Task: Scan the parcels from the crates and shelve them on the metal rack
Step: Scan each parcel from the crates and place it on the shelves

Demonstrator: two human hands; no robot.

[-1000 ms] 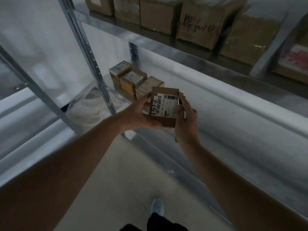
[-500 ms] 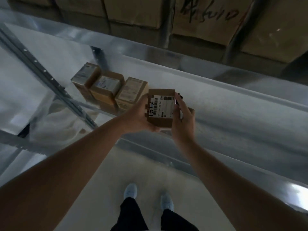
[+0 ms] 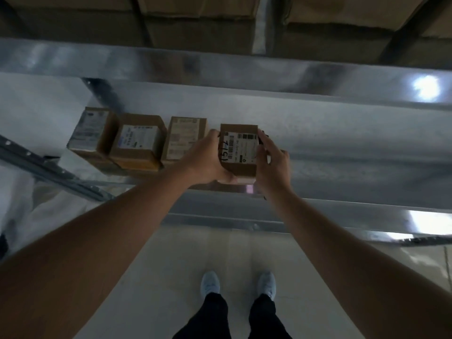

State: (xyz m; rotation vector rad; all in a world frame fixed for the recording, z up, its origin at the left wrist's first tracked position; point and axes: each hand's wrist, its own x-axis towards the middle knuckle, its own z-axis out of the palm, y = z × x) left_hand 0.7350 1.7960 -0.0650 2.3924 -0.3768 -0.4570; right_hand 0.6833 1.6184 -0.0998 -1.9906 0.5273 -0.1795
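I have the parcel (image 3: 239,149) between both hands, down at the metal shelf (image 3: 342,143), at the right end of a row of three boxes already standing there. My left hand (image 3: 208,160) wraps its left side, thumb curled under the near bottom edge; my right hand (image 3: 270,162) grasps the right side, fingers running up along that face. Whether its base is fully down on the shelf I cannot tell, since my hands cover the near bottom edge.

What worries me is the near lip of the shelf. The parcel looks to sit close to that edge, and if I let go with part of the base overhanging it could tip toward me and drop to the floor by my shoes (image 3: 238,285). My left thumb is also under it, so setting it flat before I slide the thumb out could leave it rocking. And my left knuckles are just beside the third box (image 3: 184,138); pulling that hand out carelessly could nudge that box out of line.

Both arms are stretched forward and slightly down from the near side, converging on the parcel. Wrists are fairly straight, palms facing each other across it, label up and toward me
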